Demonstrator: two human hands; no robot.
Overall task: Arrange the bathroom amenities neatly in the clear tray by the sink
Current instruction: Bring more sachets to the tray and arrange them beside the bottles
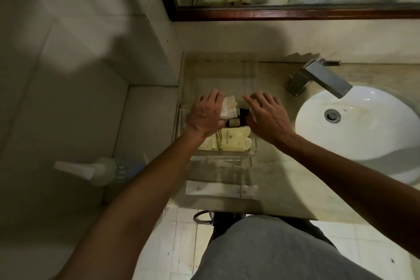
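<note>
A clear tray (248, 161) sits on the marble counter left of the sink. Inside it lie cream amenity packets (229, 141) with brown stripes, side by side, and two small dark bottles (241, 117) behind them. My left hand (205, 115) is over the tray's back left and holds a white sachet (228, 108). Over the back right, my right hand (264, 115) rests its spread fingers on the dark bottles; whether it grips one I cannot tell. A flat white packet (221, 190) lies on the counter in front of the tray.
A white basin (363, 125) with a steel faucet (322, 79) is to the right. A folded cloth (218, 75) lies behind the tray. A framed mirror (295, 10) hangs on the back wall. A white-capped bottle (100, 170) stands on the ledge at left.
</note>
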